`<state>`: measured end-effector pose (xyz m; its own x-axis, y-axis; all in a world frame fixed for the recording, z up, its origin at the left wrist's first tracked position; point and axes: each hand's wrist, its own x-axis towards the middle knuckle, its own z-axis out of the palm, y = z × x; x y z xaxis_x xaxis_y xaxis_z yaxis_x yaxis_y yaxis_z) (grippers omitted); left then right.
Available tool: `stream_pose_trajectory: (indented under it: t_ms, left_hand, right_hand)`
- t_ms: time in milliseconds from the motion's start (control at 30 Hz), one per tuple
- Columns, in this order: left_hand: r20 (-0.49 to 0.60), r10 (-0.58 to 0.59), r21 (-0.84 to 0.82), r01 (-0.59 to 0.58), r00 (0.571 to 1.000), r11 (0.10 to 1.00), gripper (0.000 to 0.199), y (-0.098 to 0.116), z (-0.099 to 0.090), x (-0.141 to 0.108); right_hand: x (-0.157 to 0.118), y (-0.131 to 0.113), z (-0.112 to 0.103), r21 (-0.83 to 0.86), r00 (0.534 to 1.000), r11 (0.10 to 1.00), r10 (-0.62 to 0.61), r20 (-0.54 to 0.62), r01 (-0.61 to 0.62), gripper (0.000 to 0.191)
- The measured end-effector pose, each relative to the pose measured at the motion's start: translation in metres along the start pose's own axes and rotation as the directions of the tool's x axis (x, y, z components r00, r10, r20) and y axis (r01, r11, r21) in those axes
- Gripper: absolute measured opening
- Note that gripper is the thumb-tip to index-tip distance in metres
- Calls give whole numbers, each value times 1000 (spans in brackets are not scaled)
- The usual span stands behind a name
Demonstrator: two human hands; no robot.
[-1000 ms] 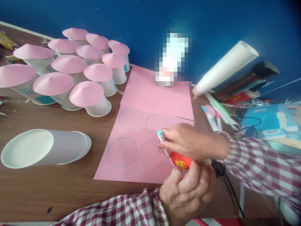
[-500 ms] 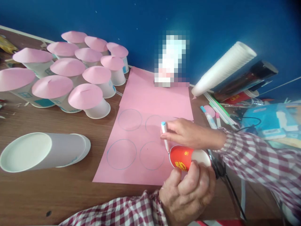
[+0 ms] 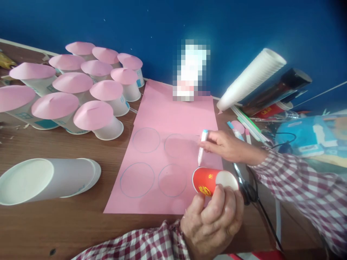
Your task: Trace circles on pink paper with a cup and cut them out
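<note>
Blue wall (image 3: 135, 21) along the worktop's back edge. Brown worktop (image 3: 27, 224), left side cut off by the frame. Pink-roofed cups (image 3: 73, 82) crowd the back left corner; rear ones partly hidden behind front ones, leftmost roof cut off. Two pink sheets, front sheet (image 3: 157, 159) and back sheet (image 3: 173, 115), run from near the front edge to the back edge; the front sheet's right part is covered by cup and hands. Pixelated patch (image 3: 191, 70) at the back edge, unreadable. Tall white cup stack (image 3: 252, 79) leans at the back right; lying cup stack (image 3: 73, 177) by the left edge, its end cut off.

Left hand (image 3: 214, 218), near the front edge: fingers curled, gripping the red cup (image 3: 207, 178) just beyond the knuckles. Cup tilted over the front sheet's right part, lettering partly hidden by fingers; can't tell if its rim sits flat. Right hand (image 3: 225, 144): thumb and fingers pinched on the marker (image 3: 202, 148), which slants down just beside the cup's rim; paper contact unclear. Black-handled scissors (image 3: 252, 193) right of the cup, partly hidden. Drawn circles on front sheet, some faint.
</note>
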<state>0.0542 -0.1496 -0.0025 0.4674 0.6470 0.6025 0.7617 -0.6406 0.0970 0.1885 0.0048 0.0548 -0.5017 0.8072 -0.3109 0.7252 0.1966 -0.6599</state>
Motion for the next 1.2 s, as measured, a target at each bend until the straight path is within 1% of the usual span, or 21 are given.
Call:
stream_pose_trajectory:
  t_ms: [100,167,200,400,533,633,967,1033,1200]
  left_hand:
    - [-10,6,2,-6,1000,1000,38,-1,0,1]
    - [-17,17,0,-17,1000,1000,38,-2,0,1]
    - [-20,20,0,-20,1000,1000,38,-2,0,1]
    - [-29,17,-4,-17,999,1000,38,-3,1,2]
    - [-22,25,-11,-25,999,1000,37,-3,0,2]
    - [-25,17,-16,-17,1000,1000,37,-2,0,1]
    - [-31,4,-18,-5,1000,1000,37,-1,1,1]
    - [-28,4,-18,-4,1000,1000,37,0,1,1]
    - [-37,7,-19,-8,999,1000,37,0,1,1]
  right_hand:
    - [-6,8,3,133,996,990,52,-69,-42,33]
    - [-8,11,7,193,989,980,82,-123,-57,33]
    - [-8,12,10,211,987,976,90,-131,-61,33]
    - [-7,10,16,257,994,964,92,-65,-72,33]
    - [-8,8,16,266,993,959,109,-40,-95,33]
    - [-8,9,16,260,994,962,101,-35,-88,32]
    - [-9,14,17,225,995,973,72,-62,-57,29]
    - [-12,15,16,221,993,973,88,-77,-69,30]
    - [-21,24,18,203,978,975,122,-168,-87,33]
